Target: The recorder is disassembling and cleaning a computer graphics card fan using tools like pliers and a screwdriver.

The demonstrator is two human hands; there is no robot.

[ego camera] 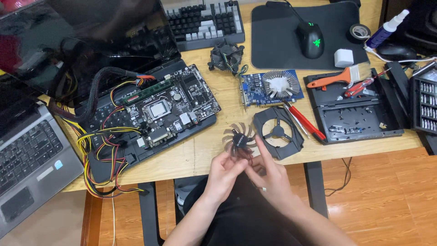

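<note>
A small clear-bladed fan rotor with a dark hub is held up at the table's front edge. My left hand pinches its lower left side. My right hand grips its lower right, with the forefinger raised along the blades. Just right of the rotor lies the black fan frame on the wooden table. Behind it sits a blue graphics card with a round silver heatsink.
A motherboard with a bundle of yellow and red cables rests on an open laptop at left; a second laptop is nearer. At the back are a keyboard, a cooler fan and a mouse. A black tool tray, red screwdriver and brush lie at right.
</note>
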